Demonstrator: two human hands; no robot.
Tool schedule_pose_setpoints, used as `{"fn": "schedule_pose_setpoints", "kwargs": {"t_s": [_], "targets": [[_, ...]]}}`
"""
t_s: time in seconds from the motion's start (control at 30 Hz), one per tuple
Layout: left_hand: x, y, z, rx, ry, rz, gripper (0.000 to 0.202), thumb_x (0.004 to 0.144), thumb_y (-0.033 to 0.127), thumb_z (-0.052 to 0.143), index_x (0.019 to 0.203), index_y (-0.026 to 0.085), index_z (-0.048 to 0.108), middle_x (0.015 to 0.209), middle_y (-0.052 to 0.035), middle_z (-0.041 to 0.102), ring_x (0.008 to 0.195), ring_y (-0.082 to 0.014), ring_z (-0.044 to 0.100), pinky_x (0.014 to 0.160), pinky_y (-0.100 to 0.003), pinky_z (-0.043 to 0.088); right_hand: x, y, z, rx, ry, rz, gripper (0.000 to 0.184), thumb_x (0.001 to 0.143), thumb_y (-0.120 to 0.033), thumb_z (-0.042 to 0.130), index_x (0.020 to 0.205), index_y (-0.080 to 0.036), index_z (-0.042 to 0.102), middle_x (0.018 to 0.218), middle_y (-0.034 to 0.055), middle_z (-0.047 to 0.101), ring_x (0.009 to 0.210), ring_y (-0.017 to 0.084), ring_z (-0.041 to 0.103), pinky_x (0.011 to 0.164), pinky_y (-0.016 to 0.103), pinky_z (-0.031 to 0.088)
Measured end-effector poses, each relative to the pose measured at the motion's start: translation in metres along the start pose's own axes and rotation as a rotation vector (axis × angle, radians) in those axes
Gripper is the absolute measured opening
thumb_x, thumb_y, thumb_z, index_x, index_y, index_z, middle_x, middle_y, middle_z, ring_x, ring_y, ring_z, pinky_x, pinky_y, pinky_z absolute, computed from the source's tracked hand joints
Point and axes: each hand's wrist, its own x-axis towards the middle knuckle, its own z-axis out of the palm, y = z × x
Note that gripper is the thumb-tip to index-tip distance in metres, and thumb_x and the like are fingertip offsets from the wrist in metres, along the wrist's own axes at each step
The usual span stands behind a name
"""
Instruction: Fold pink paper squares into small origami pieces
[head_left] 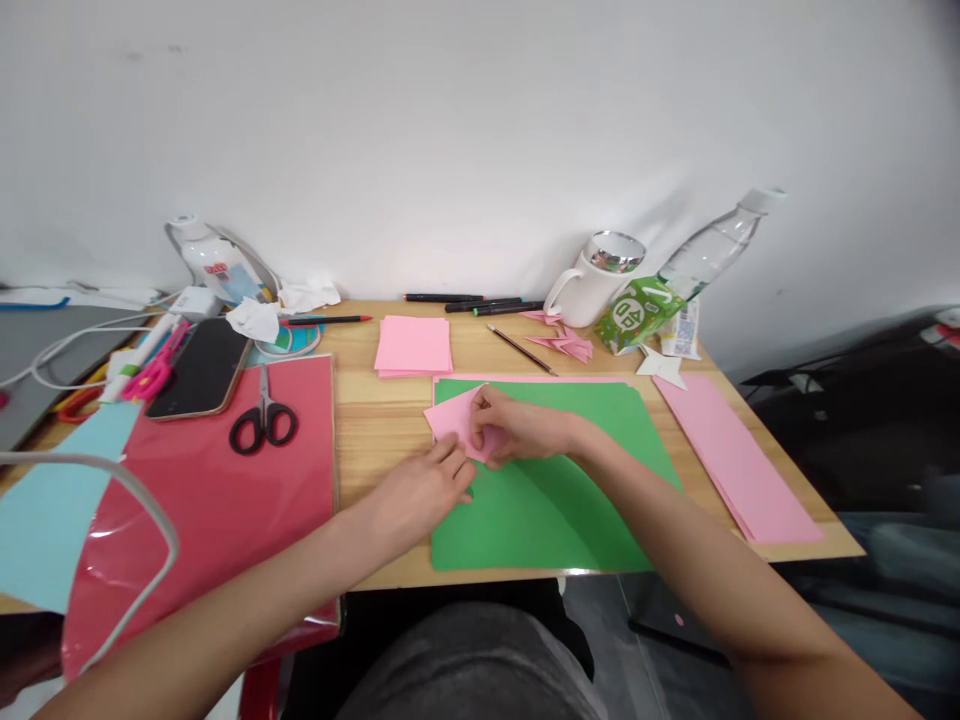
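A small pink paper square [452, 417] lies partly folded on the upper left corner of a green sheet [555, 490]. My right hand [517, 430] rests on the pink paper with fingers curled, pinching its folded edge. My left hand [421, 490] sits just below and left of it, fingertips pressed down on the paper's lower edge. Both forearms reach in from the bottom of the view.
A stack of pink squares [414, 346] lies behind the green sheet. Black scissors [262, 424] rest on a red sheet [217, 500] at left, beside a phone [201, 370]. Long pink sheets [731, 452], a white mug [592, 280], a water bottle [709, 250], pens [480, 302] and folded pink pieces [564, 342] stand behind and right.
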Motion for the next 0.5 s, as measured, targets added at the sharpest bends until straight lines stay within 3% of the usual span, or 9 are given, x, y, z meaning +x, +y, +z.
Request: {"fn": "schedule_pose_setpoints", "kwargs": {"t_s": [0.13, 0.23, 0.37, 0.5], "targets": [[-0.004, 0.006, 0.006, 0.103, 0.001, -0.037, 0.037, 0.091, 0.031, 0.052, 0.112, 0.001, 0.057, 0.116, -0.0250, 0.063, 0.120, -0.0299, 0.053, 0.097, -0.040, 0.043, 0.003, 0.004, 0.002, -0.034, 0.010, -0.036, 0.021, 0.060, -0.003, 0.075, 0.077, -0.015, 0.069, 0.097, 0.0056, 0.045, 0.095, 0.020, 0.046, 0.085, 0.032, 0.043], [-0.005, 0.008, 0.006, 0.187, -0.036, -0.101, 0.042, 0.088, 0.033, 0.055, 0.106, -0.005, 0.060, 0.102, -0.0282, 0.067, 0.111, -0.0344, 0.058, 0.091, -0.041, 0.047, 0.002, 0.006, 0.002, -0.047, -0.002, -0.067, 0.018, 0.061, -0.004, 0.075, 0.075, -0.016, 0.070, 0.096, 0.0056, 0.044, 0.096, 0.020, 0.045, 0.086, 0.032, 0.042], [-0.007, 0.001, 0.002, 0.253, -0.035, -0.114, 0.045, 0.086, 0.035, 0.058, 0.101, -0.008, 0.061, 0.095, -0.0285, 0.068, 0.105, -0.0344, 0.061, 0.084, -0.039, 0.051, 0.002, 0.006, 0.002, -0.042, -0.016, -0.090, 0.027, 0.063, -0.003, 0.073, 0.086, -0.017, 0.070, 0.098, 0.0057, 0.044, 0.101, 0.021, 0.043, 0.091, 0.034, 0.040], [-0.011, -0.004, 0.003, 0.180, 0.042, -0.140, 0.029, 0.093, 0.026, 0.047, 0.096, 0.002, 0.062, 0.091, -0.0212, 0.069, 0.098, -0.0288, 0.063, 0.072, -0.035, 0.054, 0.003, 0.004, 0.001, -0.044, -0.033, -0.086, 0.040, 0.062, -0.001, 0.073, 0.098, -0.019, 0.068, 0.098, 0.0049, 0.045, 0.101, 0.022, 0.042, 0.094, 0.038, 0.038]]}}
